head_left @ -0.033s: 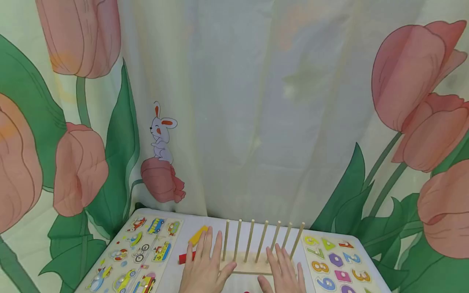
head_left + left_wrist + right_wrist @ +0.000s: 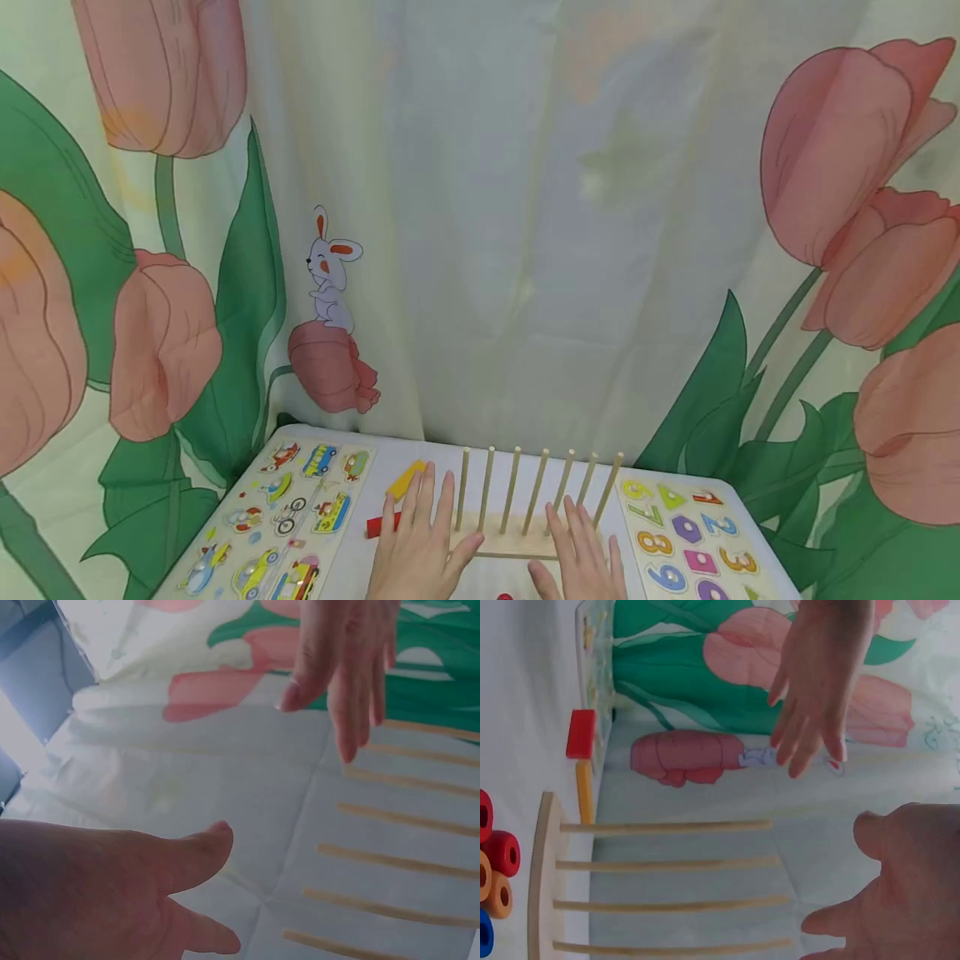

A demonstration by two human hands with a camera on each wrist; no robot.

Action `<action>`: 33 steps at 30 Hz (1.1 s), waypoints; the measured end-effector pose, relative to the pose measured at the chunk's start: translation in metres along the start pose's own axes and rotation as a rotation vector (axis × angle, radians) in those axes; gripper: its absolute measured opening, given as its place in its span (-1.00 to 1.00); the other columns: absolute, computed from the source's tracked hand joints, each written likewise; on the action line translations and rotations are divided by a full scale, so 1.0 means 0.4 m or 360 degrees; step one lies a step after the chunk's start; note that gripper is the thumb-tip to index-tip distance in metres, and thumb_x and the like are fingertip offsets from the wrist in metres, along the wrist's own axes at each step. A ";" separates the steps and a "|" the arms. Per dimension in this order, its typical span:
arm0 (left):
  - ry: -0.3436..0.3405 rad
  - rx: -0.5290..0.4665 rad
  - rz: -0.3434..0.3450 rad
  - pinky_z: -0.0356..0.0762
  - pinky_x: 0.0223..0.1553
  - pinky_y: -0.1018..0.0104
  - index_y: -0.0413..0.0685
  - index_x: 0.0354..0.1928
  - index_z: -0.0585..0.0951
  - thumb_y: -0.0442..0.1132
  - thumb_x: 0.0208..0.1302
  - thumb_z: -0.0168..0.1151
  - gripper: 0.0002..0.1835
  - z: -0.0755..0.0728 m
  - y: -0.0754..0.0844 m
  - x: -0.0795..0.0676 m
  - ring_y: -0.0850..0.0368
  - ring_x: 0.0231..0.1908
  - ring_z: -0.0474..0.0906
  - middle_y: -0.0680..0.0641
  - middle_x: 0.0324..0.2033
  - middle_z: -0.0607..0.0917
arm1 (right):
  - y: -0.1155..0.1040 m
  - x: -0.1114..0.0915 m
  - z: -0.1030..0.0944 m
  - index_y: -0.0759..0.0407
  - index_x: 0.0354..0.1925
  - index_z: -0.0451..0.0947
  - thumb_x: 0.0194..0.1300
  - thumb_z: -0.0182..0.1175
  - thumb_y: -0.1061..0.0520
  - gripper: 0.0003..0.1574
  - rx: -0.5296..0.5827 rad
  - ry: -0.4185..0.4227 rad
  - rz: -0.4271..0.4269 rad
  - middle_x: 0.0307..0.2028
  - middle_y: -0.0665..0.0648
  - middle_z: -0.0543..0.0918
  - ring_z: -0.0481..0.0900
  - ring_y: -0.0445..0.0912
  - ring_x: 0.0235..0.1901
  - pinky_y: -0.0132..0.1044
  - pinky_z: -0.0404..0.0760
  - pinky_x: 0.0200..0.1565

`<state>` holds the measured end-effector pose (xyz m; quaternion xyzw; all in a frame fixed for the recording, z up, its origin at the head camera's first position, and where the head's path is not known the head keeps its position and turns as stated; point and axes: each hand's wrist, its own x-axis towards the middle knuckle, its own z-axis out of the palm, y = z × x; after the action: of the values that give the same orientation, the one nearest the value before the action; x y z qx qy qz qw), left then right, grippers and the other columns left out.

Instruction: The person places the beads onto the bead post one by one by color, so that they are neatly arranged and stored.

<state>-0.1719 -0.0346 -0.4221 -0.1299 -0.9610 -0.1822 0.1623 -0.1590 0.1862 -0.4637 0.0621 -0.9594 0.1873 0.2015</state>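
Observation:
My left hand (image 2: 423, 537) is held with its fingers spread and straight, in front of the left end of a wooden peg rack (image 2: 517, 547). Facing the rack's right end, my right hand (image 2: 583, 550) is likewise spread, and neither palm holds anything. Several thin upright pegs (image 2: 513, 492) rise from the rack's flat base. Beside the left fingers lie a red block (image 2: 373, 527) and a yellow block (image 2: 408, 479). In the right wrist view, red rings (image 2: 502, 853), orange rings (image 2: 498, 897) and a blue ring (image 2: 484, 934) are grouped near the base.
A vehicle puzzle board (image 2: 288, 521) occupies the left of the white table (image 2: 382, 458). On the right lies a number and shape puzzle board (image 2: 678, 542). Behind the table's far edge hangs a curtain (image 2: 480, 250) printed with tulips and a rabbit.

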 end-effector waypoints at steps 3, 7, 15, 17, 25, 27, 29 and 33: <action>-0.0013 -0.0028 -0.0016 -0.10 0.21 -0.33 -0.23 0.36 0.27 0.37 0.26 -0.08 -0.11 -0.005 -0.003 -0.005 -0.19 0.34 0.09 -0.30 0.34 0.22 | 0.009 -0.008 -0.015 0.14 0.33 0.29 0.33 0.01 -0.31 -0.20 0.0022 0.0011 0.0011 0.32 0.27 0.26 0.18 0.23 0.28 0.33 -0.02 0.14; -0.0001 -0.0088 -0.0075 0.02 0.19 -0.28 -0.28 0.34 0.27 0.28 0.22 0.10 -0.12 -0.011 -0.039 0.017 -0.21 0.27 0.23 -0.32 0.26 0.34 | 0.054 -0.005 -0.030 0.15 0.20 0.42 0.31 0.14 -0.19 -0.36 0.0118 0.0087 0.0088 0.11 0.24 0.44 0.39 0.15 0.08 0.19 0.29 0.03; -0.0289 -0.0649 -0.0169 0.42 -0.49 0.17 -0.26 0.31 0.33 0.03 0.15 0.34 -0.21 0.142 -0.212 0.143 0.03 -0.48 0.53 -0.06 -0.41 0.63 | 0.186 0.000 0.062 0.04 -0.11 0.60 0.11 0.37 0.01 -0.66 0.0220 -0.0149 0.0381 -0.57 -0.14 0.39 0.24 -0.24 -0.67 -0.34 0.22 -0.59; -0.0431 -0.0828 -0.0183 0.35 -0.56 0.27 -0.25 0.34 0.28 -0.02 0.13 0.37 -0.18 0.217 -0.236 0.154 0.12 -0.59 0.43 0.02 -0.51 0.55 | 0.207 -0.022 0.084 0.03 -0.12 0.60 0.10 0.37 -0.03 -0.63 0.0214 -0.0263 0.0432 -0.63 -0.15 0.35 0.20 -0.24 -0.72 -0.34 0.18 -0.63; -0.0455 -0.0781 -0.0173 0.28 -0.57 0.30 -0.22 0.25 0.41 -0.07 -0.02 0.47 -0.22 0.393 -0.251 0.128 0.18 -0.59 0.34 0.06 -0.59 0.46 | 0.237 -0.095 0.127 -0.04 -0.17 0.60 0.10 0.36 -0.06 -0.69 0.0216 -0.0413 0.0529 -0.65 -0.14 0.36 0.27 -0.21 -0.69 -0.31 0.21 -0.61; -0.0421 -0.0776 -0.0204 0.27 -0.56 0.29 -0.16 0.24 0.44 -0.08 -0.02 0.47 -0.25 0.402 -0.250 0.123 0.17 -0.58 0.34 0.05 -0.58 0.45 | 0.235 -0.102 0.130 -0.04 -0.16 0.60 0.11 0.35 -0.08 -0.69 0.0249 -0.0406 0.0545 -0.65 -0.13 0.37 0.27 -0.21 -0.68 -0.32 0.20 -0.59; -0.0428 -0.0783 -0.0213 0.27 -0.55 0.29 -0.12 0.25 0.43 -0.06 0.00 0.46 -0.26 0.406 -0.249 0.120 0.16 -0.57 0.34 0.05 -0.56 0.45 | 0.232 -0.110 0.133 -0.05 -0.16 0.60 0.11 0.35 -0.11 -0.67 0.0272 -0.0396 0.0559 -0.65 -0.13 0.37 0.27 -0.21 -0.68 -0.33 0.20 -0.59; -0.0474 -0.0784 -0.0212 0.27 -0.54 0.29 -0.10 0.26 0.42 -0.03 0.03 0.44 -0.26 0.411 -0.244 0.106 0.16 -0.56 0.34 0.05 -0.55 0.45 | 0.226 -0.129 0.143 -0.04 -0.18 0.63 0.09 0.36 -0.14 -0.65 0.0324 -0.0401 0.0570 -0.68 -0.11 0.36 0.27 -0.21 -0.70 -0.33 0.20 -0.60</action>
<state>-0.2842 -0.0498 -0.5816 -0.1273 -0.9076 -0.3991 -0.0292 -0.1505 0.2498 -0.5635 -0.0660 -0.9488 0.3067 0.0366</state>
